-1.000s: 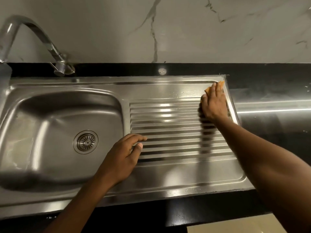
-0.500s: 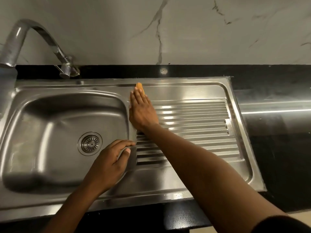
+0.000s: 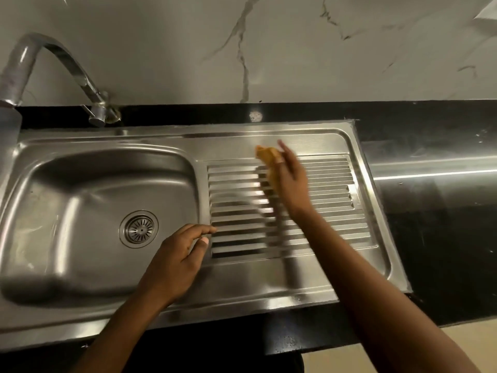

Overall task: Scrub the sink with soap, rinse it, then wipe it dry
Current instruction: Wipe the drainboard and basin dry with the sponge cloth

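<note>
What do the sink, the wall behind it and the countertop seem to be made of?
Sink: probably stainless steel, brushed; grey metal with soft streaked reflections. Wall: marble or marble-look tile; pale with dark veins, cannot tell which. Countertop: polished black stone, perhaps granite; glossy, mirroring a light strip.

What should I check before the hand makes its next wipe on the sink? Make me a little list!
1. Orange cloth under the right hand: ok.
2. Grip on the cloth: cannot tell, the hand is blurred.
3. Cloth touching the ridged drainboard: ok.
4. Left hand resting on the sink at the basin's edge, holding nothing: ok.
5. Drain uncovered: ok.
6. Tap off: cannot tell, its spout end sits at the picture's edge.
</note>
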Demonstrator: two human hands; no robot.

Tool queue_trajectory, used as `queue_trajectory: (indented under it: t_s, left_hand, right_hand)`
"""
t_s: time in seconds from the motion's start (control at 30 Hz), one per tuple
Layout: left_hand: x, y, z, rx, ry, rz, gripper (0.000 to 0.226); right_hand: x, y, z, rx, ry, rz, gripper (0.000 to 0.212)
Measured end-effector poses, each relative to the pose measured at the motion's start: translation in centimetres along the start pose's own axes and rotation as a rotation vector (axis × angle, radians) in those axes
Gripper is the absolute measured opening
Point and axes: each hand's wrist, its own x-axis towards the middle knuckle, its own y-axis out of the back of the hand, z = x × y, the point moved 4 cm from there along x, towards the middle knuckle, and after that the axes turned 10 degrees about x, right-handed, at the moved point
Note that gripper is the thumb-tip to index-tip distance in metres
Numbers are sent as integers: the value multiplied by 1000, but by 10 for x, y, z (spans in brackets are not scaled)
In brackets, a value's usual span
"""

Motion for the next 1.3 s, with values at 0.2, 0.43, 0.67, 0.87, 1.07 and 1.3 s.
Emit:
queue_trajectory:
  t_s: [0.2,0.43,0.67,0.87,1.07,1.3]
  left_hand:
    - [-1,-7,7,-4,-24,-24,29]
    - [2,-10,12,8,-58,-42,28]
    - [0,-16,16,33,-63,-63,28]
    - [-8,-18,18,30,-83,-62,27]
    - [-18,-16,10,25,-106,-98,27]
    - [-35,-1,-7,29,-124,-115,35]
  right_hand:
    - [31,140,7,324,-244,527,47]
    - [40,174,4,-875,9,35,55]
    - [35,178,32,-1233,121,-197,59]
    - [-19,188,35,-1177,71,-176,59]
    - [-85,190,36,-1109,9,-73,58]
    - [-125,127,46,-1096,45,-45,60]
